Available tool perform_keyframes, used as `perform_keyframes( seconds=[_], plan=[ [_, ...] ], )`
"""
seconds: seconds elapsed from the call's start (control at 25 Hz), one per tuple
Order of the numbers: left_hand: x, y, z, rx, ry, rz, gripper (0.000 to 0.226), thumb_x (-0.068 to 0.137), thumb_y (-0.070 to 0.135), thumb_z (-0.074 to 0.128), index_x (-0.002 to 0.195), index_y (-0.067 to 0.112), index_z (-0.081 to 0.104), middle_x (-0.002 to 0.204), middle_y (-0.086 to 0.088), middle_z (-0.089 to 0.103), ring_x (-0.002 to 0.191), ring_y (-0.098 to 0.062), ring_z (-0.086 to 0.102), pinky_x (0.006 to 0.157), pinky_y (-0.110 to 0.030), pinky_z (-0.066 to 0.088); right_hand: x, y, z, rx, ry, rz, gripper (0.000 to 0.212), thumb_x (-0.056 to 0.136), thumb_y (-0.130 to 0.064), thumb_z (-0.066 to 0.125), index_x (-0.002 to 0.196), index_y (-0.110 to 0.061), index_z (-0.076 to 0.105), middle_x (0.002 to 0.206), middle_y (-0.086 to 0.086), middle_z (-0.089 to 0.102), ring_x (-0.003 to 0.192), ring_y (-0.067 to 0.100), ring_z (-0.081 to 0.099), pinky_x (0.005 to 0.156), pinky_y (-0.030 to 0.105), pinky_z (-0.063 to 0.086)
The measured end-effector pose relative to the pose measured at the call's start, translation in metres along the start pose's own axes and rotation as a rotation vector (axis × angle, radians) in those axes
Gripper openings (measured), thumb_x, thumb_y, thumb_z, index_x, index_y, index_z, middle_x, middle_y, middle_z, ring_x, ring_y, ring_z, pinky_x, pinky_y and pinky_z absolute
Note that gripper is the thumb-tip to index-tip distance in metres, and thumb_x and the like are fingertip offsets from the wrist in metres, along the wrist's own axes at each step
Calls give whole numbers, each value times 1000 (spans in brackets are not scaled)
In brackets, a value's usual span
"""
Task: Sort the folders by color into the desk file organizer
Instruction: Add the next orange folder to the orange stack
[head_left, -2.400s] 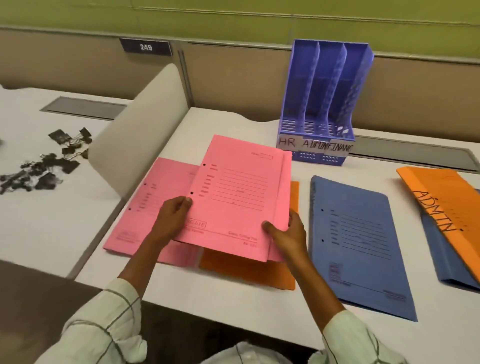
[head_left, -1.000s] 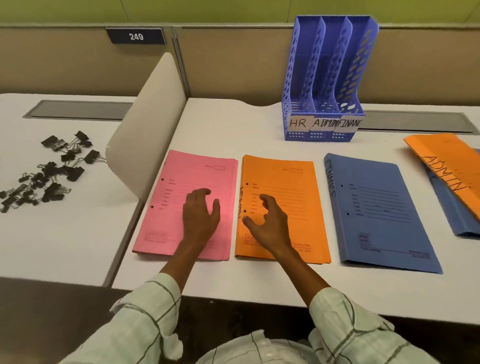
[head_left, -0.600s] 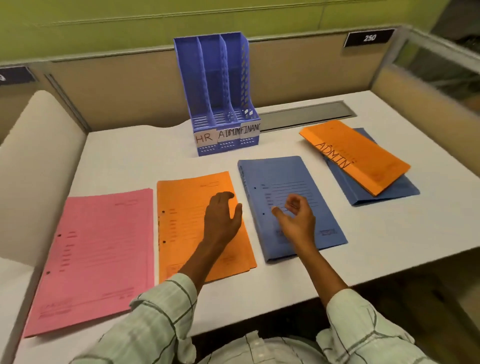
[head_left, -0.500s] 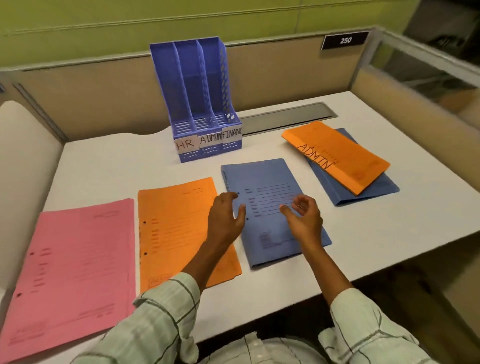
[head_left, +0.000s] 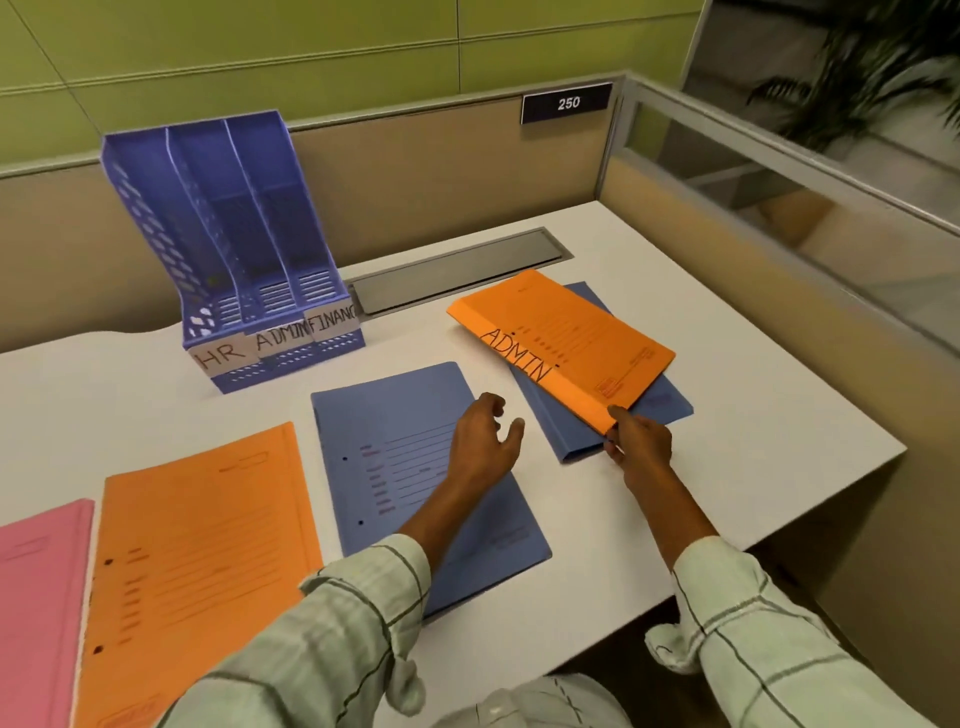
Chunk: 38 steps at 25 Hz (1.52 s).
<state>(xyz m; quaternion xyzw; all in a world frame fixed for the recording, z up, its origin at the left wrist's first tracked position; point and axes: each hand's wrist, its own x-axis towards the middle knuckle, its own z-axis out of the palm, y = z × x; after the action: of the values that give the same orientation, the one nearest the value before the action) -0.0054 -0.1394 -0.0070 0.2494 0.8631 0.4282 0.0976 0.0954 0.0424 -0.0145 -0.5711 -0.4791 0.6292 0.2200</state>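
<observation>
My right hand (head_left: 638, 446) pinches the near spine corner of the thin orange card folder marked ADMIN (head_left: 563, 345), atop a blue folder (head_left: 670, 405); light, floppy, best supported mid-spine. Left hand (head_left: 480, 448) hovers, loosely spread, empty.

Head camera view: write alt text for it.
The right hand pinches a corner of the orange ADMIN folder lying on a blue folder; the left hand hovers open. The blue organizer stands empty.

Empty blue three-slot organizer (head_left: 244, 249) stands upper left; pink (head_left: 36, 613), orange (head_left: 197, 545), blue folders (head_left: 395, 441) lie flat below; the "ADMIN" orange folder (head_left: 566, 343) overlaps another blue folder (head_left: 660, 410) at right.
</observation>
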Motion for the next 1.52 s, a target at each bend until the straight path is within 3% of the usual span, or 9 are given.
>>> perform_keyframes(
  seconds=[0.2, 0.44, 0.6, 0.76, 0.92, 1.04, 1.16, 1.36, 1.52],
  plan=[
    [34, 10, 24, 2, -75, -123, 55, 91, 39, 62, 131, 6, 47, 119, -12, 65, 99, -26, 65, 74, -32, 51, 35, -5, 6, -160, 34, 69, 32, 85, -35, 73, 70, -11, 58, 68, 9, 63, 48, 17, 52, 48, 28, 45],
    [52, 21, 37, -77, -126, -285, 67, 88, 50, 63, 133, 4, 44, 116, -12, 67, 106, -29, 63, 85, -37, 53, 20, -15, 18, -52, -141, 70, 19, 89, -15, 70, 75, -13, 57, 68, 8, 51, 49, 16, 41, 45, 28, 32],
    [55, 35, 33, -570, -179, -552, 70, 75, 48, 79, 125, 8, 50, 117, -11, 66, 104, -29, 65, 79, -43, 59, -25, -7, 23, -80, -371, -10, 10, 92, -18, 67, 102, -18, 68, 81, 4, 62, 63, 14, 49, 53, 25, 38],
    [42, 34, 19, -873, -107, -649, 49, 81, 18, 78, 121, 2, 55, 121, -18, 66, 106, -35, 66, 85, -49, 57, -61, 6, 16, -191, -532, -68, 8, 87, -17, 73, 95, -19, 71, 72, -1, 63, 57, 9, 47, 52, 22, 36],
    [20, 24, -10, -975, -40, -549, 32, 92, 6, 62, 122, -1, 54, 123, -22, 64, 107, -39, 65, 89, -53, 55, -81, 17, 10, -75, -232, -247, 33, 73, -29, 86, 100, -23, 67, 89, -9, 72, 84, 11, 67, 74, 29, 49],
    [-1, 4, -63, -937, -15, -465, 25, 95, 10, 59, 118, 1, 56, 122, -24, 65, 106, -41, 66, 88, -58, 54, -83, 14, 10, -42, -37, -256, 73, 69, -38, 88, 128, -18, 49, 121, 1, 58, 109, 23, 59, 89, 38, 50],
    [-38, -32, -131, -849, -35, -364, 25, 95, 16, 60, 118, 6, 59, 120, -17, 67, 102, -32, 69, 85, -46, 58, -93, 12, 32, -201, -199, -203, 90, 74, -42, 84, 145, -16, 35, 142, 7, 46, 124, 29, 52, 102, 51, 48],
    [-119, -108, -233, -680, 76, -291, 33, 89, 21, 68, 120, 11, 63, 116, -9, 71, 99, -26, 72, 82, -42, 60, -175, 55, 85, -380, -551, -307, 57, 79, -40, 79, 126, -17, 57, 122, 5, 66, 102, 24, 65, 85, 40, 56],
    [-190, -168, -290, -550, 179, -403, 31, 88, 31, 68, 116, 19, 65, 111, -4, 73, 93, -22, 74, 80, -43, 61, -252, 112, 120, -534, -646, -369, 54, 79, -36, 80, 123, -21, 54, 111, -4, 60, 98, 19, 58, 82, 33, 49]
  ],
)
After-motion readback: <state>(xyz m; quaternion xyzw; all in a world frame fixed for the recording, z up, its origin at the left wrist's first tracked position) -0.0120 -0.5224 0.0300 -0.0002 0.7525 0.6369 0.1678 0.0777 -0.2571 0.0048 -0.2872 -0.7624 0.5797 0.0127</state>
